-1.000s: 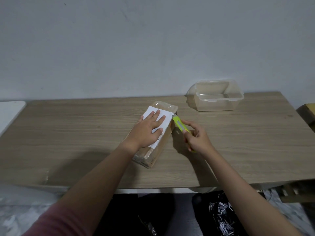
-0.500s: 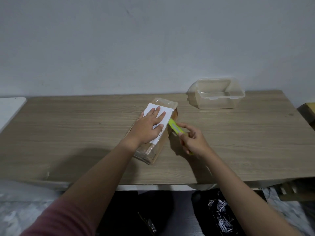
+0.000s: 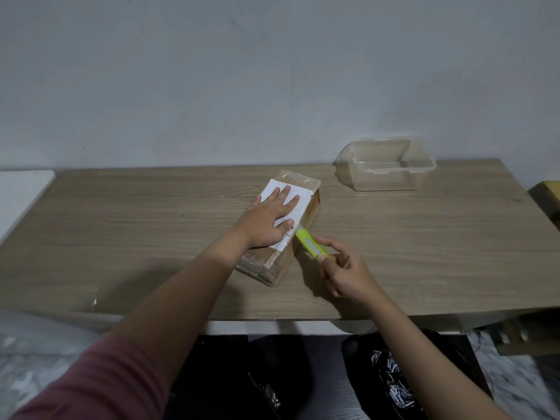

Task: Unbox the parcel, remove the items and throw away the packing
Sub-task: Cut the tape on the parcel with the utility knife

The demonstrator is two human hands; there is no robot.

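The left hand (image 3: 266, 221) stays flat, fingers spread and straight, pressing the white paper label (image 3: 286, 212) atop the parcel (image 3: 280, 225), a taped brown cardboard box lying mid-way across the wood-grain table (image 3: 151, 225). The yellow-green utility knife (image 3: 310, 245) has slid nearer along the box's right edge since a second ago; its tip meets the box just beside the thumb. The right hand (image 3: 348, 275) grips its plastic handle, forefinger extended along it. Further right, near the wall, sits a clear rectangular plastic container (image 3: 386, 163).
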